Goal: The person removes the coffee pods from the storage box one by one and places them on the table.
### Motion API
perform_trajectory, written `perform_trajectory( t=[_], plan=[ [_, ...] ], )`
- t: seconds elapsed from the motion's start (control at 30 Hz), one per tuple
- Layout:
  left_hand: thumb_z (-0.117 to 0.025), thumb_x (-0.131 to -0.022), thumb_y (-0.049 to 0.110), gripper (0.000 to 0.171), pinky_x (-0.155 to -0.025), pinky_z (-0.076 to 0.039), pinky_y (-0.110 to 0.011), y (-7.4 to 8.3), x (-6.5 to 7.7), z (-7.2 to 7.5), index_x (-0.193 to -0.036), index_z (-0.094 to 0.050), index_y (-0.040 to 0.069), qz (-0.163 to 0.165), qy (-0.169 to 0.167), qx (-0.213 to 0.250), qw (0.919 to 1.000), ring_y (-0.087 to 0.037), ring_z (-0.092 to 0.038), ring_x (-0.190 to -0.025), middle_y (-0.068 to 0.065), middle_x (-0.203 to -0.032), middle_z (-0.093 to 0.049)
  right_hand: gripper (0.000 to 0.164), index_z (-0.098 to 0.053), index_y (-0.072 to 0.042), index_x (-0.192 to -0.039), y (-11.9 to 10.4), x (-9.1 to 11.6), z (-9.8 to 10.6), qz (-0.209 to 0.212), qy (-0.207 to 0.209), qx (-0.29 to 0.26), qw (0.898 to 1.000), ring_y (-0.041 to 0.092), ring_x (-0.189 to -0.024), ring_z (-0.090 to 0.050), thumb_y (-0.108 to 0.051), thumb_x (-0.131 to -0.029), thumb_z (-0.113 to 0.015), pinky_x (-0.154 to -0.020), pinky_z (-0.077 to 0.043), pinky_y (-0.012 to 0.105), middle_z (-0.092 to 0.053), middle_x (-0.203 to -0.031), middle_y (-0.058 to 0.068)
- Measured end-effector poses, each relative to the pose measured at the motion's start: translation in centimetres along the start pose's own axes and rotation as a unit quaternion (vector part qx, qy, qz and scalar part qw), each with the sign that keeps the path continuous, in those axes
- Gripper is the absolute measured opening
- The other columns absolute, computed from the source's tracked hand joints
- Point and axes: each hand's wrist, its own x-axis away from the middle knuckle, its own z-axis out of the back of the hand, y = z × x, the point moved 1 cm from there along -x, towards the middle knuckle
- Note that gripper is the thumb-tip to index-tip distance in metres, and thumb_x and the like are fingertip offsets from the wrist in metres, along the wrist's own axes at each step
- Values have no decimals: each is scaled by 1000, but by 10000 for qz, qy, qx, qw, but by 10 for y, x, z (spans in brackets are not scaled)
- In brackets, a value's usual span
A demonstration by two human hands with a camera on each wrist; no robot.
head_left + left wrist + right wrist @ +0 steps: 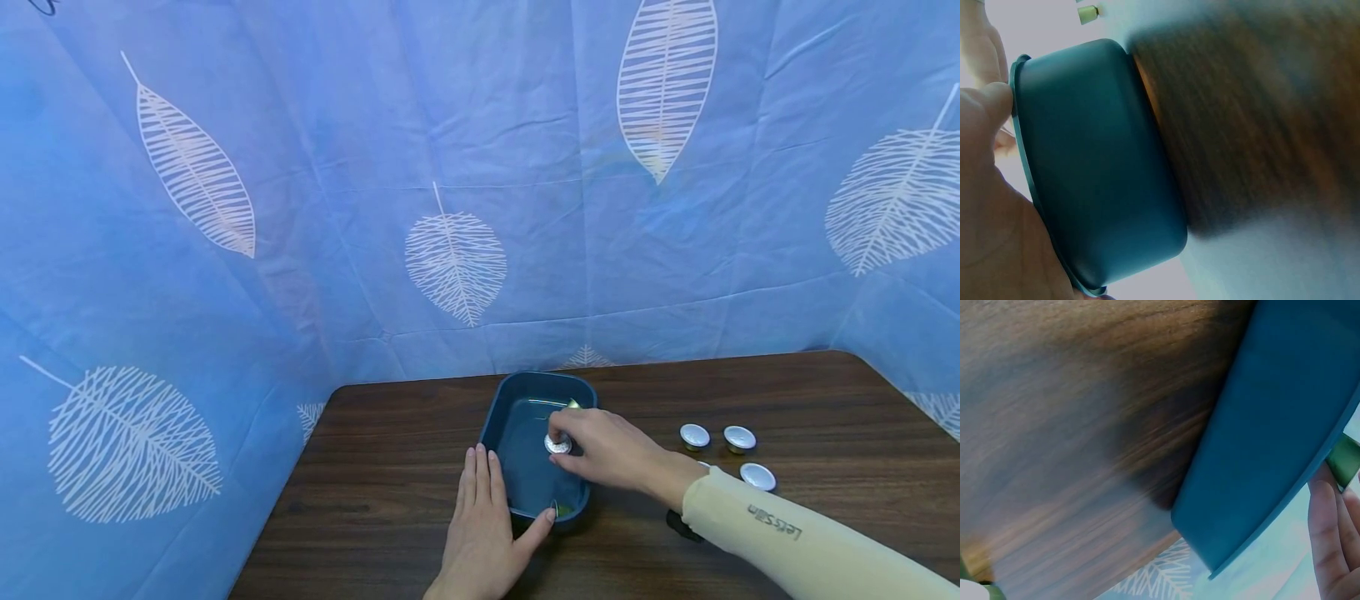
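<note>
Capsule (558,447) pinched in right grip (609,447) over blue container (523,467); left grip (482,529) straight-fingered against rim (1023,150).

The container (525,479) is dark blue. The held capsule (558,448) has a silver top and a green side. The table (375,500) is brown with darker grain. The blue cloth (525,125) has white leaves (457,265); the pale yellow sleeve (832,546) has dark letters (775,522).

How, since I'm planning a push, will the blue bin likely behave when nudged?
The blue bin would probably slide rather than tip, as its base looks long and broad. It seems stiff: its wall looks smooth and unbent with the left hand resting at the rim. It may be light for its size, being open-topped and mostly hollow.
</note>
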Motion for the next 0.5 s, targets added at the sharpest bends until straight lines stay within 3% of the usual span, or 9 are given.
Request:
perform_trajectory(
  t=[0.5],
  plan=[
    [-49,-93,88,118,-132,-26,-63,1,-5,-4,-172,-22,4,131,-85,24,9999,-38,-11,-170,-17,-182,-11,21,-68,-25,-98,20,20,18,-353,623,39,9974,0,-74,-56,-17,-92,-87,-63,-49,22,-66,-90,-13]
  ],
)
